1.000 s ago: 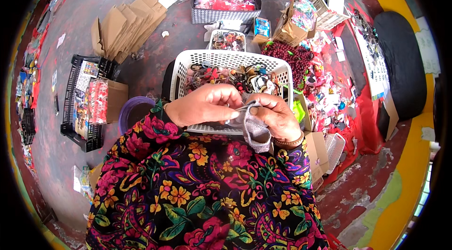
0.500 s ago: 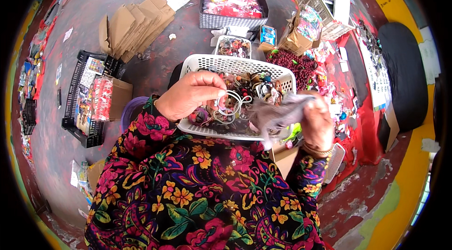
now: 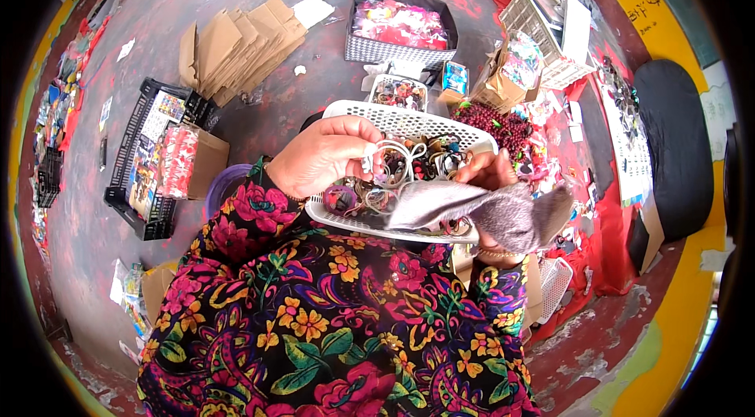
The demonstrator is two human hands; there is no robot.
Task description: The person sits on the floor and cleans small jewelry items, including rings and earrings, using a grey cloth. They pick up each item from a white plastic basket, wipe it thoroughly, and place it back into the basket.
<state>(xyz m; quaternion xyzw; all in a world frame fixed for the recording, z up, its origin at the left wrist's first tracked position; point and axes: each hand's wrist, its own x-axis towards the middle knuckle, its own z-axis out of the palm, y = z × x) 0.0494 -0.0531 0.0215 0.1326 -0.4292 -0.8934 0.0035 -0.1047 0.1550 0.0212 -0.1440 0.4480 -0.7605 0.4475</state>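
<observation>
My left hand (image 3: 318, 154) is closed, thumb and fingertips pinching a looped white cord (image 3: 410, 156). The cord hangs over a white perforated plastic basket (image 3: 377, 112). Inside the basket lie many small hair ties and elastic bands (image 3: 432, 159) in mixed colours. At the basket's right side my right hand (image 3: 489, 170) is closed on a soft grey cloth piece (image 3: 507, 216). The cloth drapes over the palm, with one end spread leftward across the near rim. It hides part of the hand and of the basket.
Beyond the basket stand a smaller white basket (image 3: 397, 90) and a checked bin (image 3: 393, 50) of pink packets. Dark red beads (image 3: 503, 131) lie right. Flattened cardboard (image 3: 244, 47), a black crate (image 3: 141, 157) and a purple tub (image 3: 224, 189) are left.
My right hand has moved left toward the basket, turning the grey cloth, which now spreads over the near rim. My left hand keeps its pinch on the white cord. The view has shifted slightly.
</observation>
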